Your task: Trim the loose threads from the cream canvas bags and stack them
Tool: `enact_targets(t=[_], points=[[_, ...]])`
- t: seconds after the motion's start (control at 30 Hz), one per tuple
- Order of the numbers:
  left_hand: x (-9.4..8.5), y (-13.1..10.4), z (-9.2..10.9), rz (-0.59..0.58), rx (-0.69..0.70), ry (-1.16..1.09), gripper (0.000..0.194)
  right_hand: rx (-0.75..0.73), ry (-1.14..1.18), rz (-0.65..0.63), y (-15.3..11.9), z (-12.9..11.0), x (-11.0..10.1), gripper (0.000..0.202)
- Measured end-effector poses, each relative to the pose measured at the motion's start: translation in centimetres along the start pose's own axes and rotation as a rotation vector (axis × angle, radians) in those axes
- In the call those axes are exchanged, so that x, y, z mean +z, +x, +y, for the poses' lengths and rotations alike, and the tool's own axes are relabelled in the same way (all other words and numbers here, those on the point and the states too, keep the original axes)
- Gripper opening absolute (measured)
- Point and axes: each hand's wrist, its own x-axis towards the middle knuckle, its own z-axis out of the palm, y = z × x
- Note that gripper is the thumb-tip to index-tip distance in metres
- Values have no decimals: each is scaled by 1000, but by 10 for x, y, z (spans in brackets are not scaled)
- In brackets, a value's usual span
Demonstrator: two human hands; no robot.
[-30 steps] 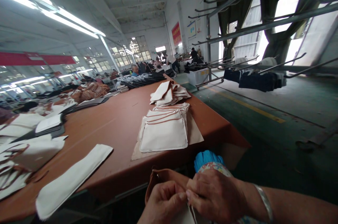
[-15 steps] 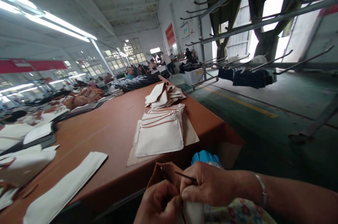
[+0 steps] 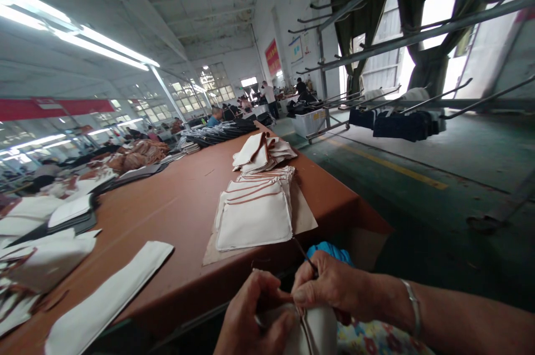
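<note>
My left hand point(image 3: 253, 313), low in the head view, is closed on a white leather-like piece point(image 3: 326, 324) with a brown edge and a dark seam down it. Against its brown edge, my right hand point(image 3: 328, 288) pinches with thumb and finger. A thin dark pointed tool point(image 3: 304, 252) sticks up out of the same right hand; its kind cannot be made out. Just beyond the hands, a row of overlapping white pieces point(image 3: 254, 224) with brown edges lies on a brown sheet point(image 3: 304, 204) at the table edge.
The brown table point(image 3: 179, 210) holds a long white strip point(image 3: 108, 293), folded white pieces point(image 3: 253, 149) and piles of white, black and brown material at left. Blue cloth point(image 3: 334, 250) is behind my right hand. At right stands a metal rack point(image 3: 393, 49); several people work far back.
The held piece has turned, showing more white face and its dark seam; its brown flap has dropped from sight. The tool now tilts upward. My left hand has opened slightly around the piece.
</note>
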Motion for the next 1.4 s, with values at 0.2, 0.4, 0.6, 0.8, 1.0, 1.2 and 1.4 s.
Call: enact_targets(t=[0.2, 0.4, 0.6, 0.8, 1.0, 1.2, 1.4], points=[[-22, -5, -3, 69, 393, 358, 17, 60, 119, 51, -1, 4, -2, 29], [-13, -1, -1, 85, 707, 709, 16, 64, 119, 48, -1, 4, 2, 28], [-6, 4, 4, 26, 781, 869, 17, 45, 67, 29, -1, 2, 2, 23], [8, 4, -4, 132, 779, 960, 26, 59, 7, 10, 2, 8, -1, 25], [7, -3, -2, 88, 898, 992, 22, 43, -148, 68, 2, 11, -5, 22], [-3, -4, -1, -81, 406, 330, 17, -161, -166, -8, -2, 1, -7, 12], [-5, 11, 17, -447, -278, -318, 45, -199, -249, -28, -6, -4, -3, 13]])
